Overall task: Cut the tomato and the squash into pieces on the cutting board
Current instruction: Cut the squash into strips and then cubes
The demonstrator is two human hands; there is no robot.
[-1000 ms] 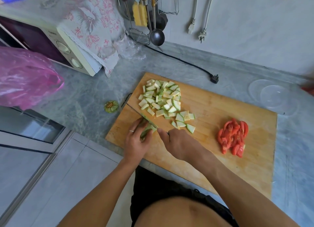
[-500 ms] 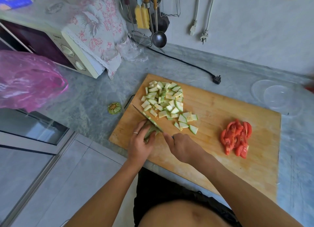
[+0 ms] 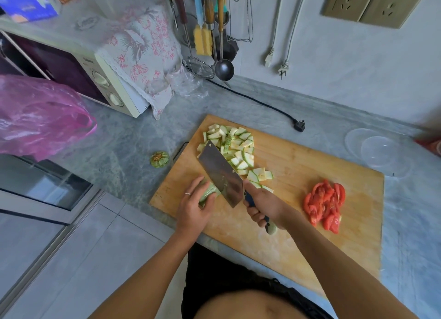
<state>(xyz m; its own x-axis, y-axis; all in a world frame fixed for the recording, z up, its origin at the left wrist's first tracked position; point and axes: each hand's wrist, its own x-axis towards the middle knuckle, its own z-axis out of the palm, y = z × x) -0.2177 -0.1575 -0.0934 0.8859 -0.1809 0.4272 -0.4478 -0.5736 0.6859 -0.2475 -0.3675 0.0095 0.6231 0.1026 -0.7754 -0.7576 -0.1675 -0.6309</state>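
One squash (image 3: 208,191) remnant is lying at the board's (image 3: 298,223) left edge, mid-frame; the left hand (image 3: 194,206) is curling its fingers over it. It looks small, wet-cut and likely slippery, firm under the rind, so a grip far back from the blade seems wise. The right hand (image 3: 261,205) is wrapping tightly round the one cleaver's (image 3: 220,173) handle, blade tilted flat-side up. One heap of squash pieces (image 3: 232,149), too many to count, is sitting above; one soft tomato pile (image 3: 325,205) is lying right. One stem end (image 3: 159,159) is resting on the bench (image 3: 133,140).
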